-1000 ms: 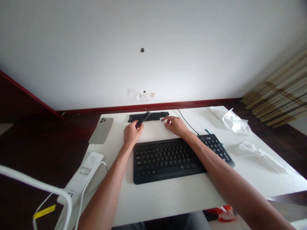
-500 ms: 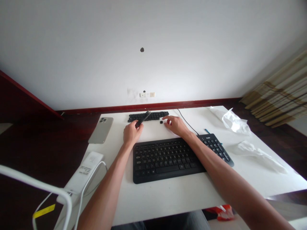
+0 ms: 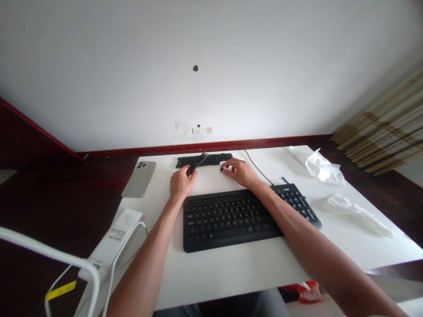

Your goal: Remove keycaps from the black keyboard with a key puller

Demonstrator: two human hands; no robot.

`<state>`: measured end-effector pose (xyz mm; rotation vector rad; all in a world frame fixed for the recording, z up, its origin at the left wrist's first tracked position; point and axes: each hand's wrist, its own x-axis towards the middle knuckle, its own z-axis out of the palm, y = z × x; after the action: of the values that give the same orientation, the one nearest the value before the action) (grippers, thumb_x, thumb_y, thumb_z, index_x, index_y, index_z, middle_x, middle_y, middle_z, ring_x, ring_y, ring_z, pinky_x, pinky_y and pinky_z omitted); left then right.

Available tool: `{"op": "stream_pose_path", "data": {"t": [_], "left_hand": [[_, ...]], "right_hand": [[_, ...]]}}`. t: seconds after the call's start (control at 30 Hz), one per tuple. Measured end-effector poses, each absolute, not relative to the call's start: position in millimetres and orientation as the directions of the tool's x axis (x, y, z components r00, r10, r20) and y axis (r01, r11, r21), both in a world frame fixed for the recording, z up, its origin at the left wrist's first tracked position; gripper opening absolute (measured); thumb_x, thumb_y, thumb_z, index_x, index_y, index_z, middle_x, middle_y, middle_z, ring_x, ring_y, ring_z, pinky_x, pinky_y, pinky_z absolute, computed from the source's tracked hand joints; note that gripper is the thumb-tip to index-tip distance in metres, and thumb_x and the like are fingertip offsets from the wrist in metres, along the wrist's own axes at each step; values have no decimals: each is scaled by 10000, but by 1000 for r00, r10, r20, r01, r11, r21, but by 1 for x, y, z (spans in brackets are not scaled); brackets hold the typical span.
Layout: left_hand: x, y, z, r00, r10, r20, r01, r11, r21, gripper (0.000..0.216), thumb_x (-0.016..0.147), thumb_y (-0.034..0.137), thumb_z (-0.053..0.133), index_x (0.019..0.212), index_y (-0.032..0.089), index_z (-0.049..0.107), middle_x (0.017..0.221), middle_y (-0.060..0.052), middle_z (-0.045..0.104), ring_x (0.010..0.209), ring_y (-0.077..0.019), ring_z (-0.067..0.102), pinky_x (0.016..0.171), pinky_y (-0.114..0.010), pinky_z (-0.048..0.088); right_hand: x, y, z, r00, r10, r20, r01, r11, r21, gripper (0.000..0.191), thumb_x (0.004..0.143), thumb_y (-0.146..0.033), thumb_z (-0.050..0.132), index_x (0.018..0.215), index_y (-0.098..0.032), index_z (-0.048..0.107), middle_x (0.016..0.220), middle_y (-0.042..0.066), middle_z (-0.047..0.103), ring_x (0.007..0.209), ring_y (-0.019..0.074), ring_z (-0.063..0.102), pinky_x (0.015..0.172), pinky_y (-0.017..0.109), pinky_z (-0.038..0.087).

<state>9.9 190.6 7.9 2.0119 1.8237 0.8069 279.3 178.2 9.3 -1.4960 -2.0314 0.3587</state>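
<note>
A black keyboard [image 3: 231, 218] lies on the white table [image 3: 238, 273] in front of me. Beyond it, near the far edge, sit rows of loose black keycaps [image 3: 211, 159]. My left hand [image 3: 181, 182] is closed round a thin dark tool [image 3: 197, 164] that points up and right over the keycap rows. My right hand [image 3: 239, 172] rests just behind the keyboard, its fingertips pinching a single small black keycap [image 3: 222, 168] at the right end of the rows.
A grey phone [image 3: 139, 178] lies face down at the table's left edge. A white power strip [image 3: 114, 242] with a white cable hangs off the left front. Crumpled white plastic wraps [image 3: 322, 167] lie at the right, and the keyboard cable [image 3: 257, 169] runs back.
My right hand slid slightly left and its fingers closed on the loose keycap that lay free on the table half a second ago. My left hand stayed still.
</note>
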Motion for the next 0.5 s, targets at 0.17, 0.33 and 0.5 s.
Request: {"op": "stream_pose_path", "data": {"t": [0.17,0.33,0.5], "left_hand": [[9,190,9,27,981,193,797,-138,588,195,930,359,590,828,234,699,746,-22,719,726,-201,656,654,-274,342],[10,189,9,34,979,199,794,-148,590,205,932,360,584,805,232,681,745,-26,720,723,-202,655,652,-275,340],[10,189,9,24,982,185,803,-129,582,214,937,368,584,803,237,688,739,-25,715,741,-208,666,662,-275,357]], "right_hand": [[280,178,8,-186,941,283,767,319,-557,149,904,-235,697,1006,-246,805,951,21,747,694,136,638,760,282,504],[283,179,6,-135,963,235,770,251,-587,162,913,-267,684,1016,-245,807,865,8,773,713,156,665,738,280,504],[288,182,2,-68,968,243,778,204,-595,173,922,-313,663,944,-241,819,852,22,799,727,181,704,748,300,533]]}}
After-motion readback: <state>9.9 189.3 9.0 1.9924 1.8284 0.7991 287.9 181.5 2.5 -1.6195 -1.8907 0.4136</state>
